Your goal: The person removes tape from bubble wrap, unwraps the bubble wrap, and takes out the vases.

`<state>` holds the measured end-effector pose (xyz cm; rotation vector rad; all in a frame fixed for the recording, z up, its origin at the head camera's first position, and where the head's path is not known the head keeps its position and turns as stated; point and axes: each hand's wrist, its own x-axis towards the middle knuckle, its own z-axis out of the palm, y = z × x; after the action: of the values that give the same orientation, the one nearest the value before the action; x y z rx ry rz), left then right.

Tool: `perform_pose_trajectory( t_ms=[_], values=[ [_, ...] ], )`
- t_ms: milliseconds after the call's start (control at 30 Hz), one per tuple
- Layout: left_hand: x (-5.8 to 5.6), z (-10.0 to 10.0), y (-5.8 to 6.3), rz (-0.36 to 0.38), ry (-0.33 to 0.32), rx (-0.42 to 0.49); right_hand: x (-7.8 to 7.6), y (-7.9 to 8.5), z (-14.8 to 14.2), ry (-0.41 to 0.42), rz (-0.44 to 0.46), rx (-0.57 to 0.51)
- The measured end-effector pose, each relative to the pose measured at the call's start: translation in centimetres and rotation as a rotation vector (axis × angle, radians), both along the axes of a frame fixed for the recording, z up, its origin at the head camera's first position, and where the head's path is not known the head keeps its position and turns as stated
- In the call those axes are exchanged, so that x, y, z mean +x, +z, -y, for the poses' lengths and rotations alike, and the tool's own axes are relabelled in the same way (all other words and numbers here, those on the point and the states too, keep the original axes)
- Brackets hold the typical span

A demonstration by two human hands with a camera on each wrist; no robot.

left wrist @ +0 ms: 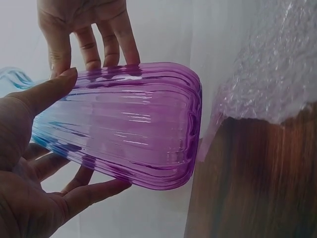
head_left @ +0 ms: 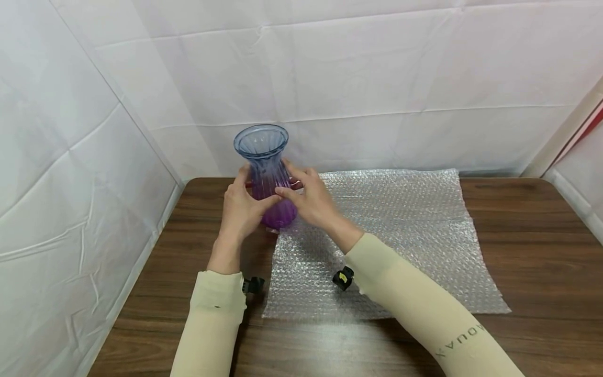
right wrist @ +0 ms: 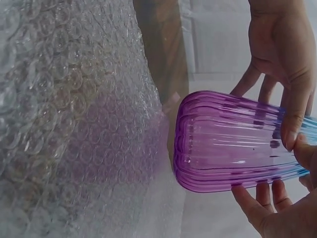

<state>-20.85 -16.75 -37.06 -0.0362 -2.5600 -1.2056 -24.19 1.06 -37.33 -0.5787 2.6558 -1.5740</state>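
Observation:
A fluted glass vase (head_left: 267, 175), blue at its flared rim and purple toward the base, is held upright between both hands. My left hand (head_left: 241, 209) grips its left side, thumb across the near face and fingers spread round behind. From the right, my right hand (head_left: 312, 200) grips the same body, its thumb tip meeting the left thumb at the front. In the left wrist view, the vase's purple base (left wrist: 190, 129) stands off the table. The right wrist view shows fingertips (right wrist: 242, 193) against the ribbed glass.
A sheet of clear bubble wrap (head_left: 391, 235) lies flat on the dark wooden table (head_left: 165, 283), its left edge just below the vase. White fabric (head_left: 358, 68) hangs behind the table and along the left side. Small black wrist cameras (head_left: 343, 278) sit by the cuffs.

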Motion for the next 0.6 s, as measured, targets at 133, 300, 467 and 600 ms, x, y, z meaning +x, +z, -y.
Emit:
perform_pose_trajectory(
  t_ms=[133,300,467,600],
  values=[
    [-0.2,0.4,-0.1,-0.006,0.011,0.005,-0.2,0.0,0.6,0.008,-0.003,-0.005],
    [-0.3,1.0,-0.2,-0.007,0.036,0.015,-0.4,-0.1,1.4,0.025,-0.014,-0.009],
    [-0.5,1.5,-0.5,0.001,0.047,0.020,-0.7,-0.4,2.0,0.045,-0.041,-0.012],
    [-0.7,1.7,-0.7,0.008,0.046,0.022,-1.0,-0.6,2.2,0.045,-0.051,0.006]
  ],
)
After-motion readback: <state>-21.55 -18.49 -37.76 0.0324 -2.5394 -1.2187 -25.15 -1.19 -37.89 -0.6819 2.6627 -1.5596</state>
